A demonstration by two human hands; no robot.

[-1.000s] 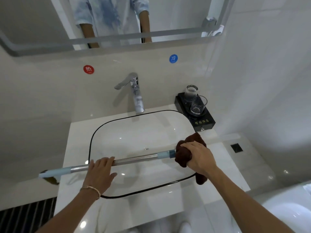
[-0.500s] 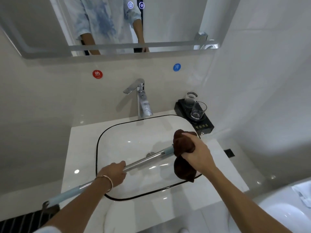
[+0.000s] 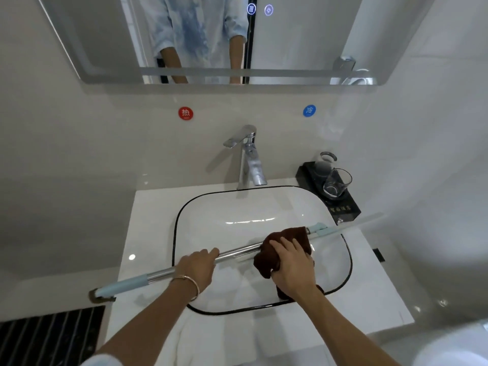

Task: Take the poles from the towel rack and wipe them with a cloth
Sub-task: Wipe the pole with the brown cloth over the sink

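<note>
A long metal pole [image 3: 237,252] with light-blue end sleeves lies slantwise over the white sink [image 3: 237,207], its left end low at the counter's left edge, its right end blurred near the right wall. My left hand [image 3: 196,265] grips the pole left of its middle. A dark brown cloth [image 3: 287,239] is wrapped around the pole just right of centre. My right hand [image 3: 293,265] holds this cloth around the pole, part of it hanging below the hand.
A chrome faucet [image 3: 249,159] stands behind the basin. A black tray [image 3: 343,207] with two glasses sits at the back right of the counter. A mirror [image 3: 211,35] hangs above. A dark striped mat [image 3: 47,336] lies lower left; a white fixture shows at lower right.
The cloth and my right hand have slid left along the pole, exposing the right blue sleeve. The pole's right end has swung out past the cloth toward the wall. The view tilted up.
</note>
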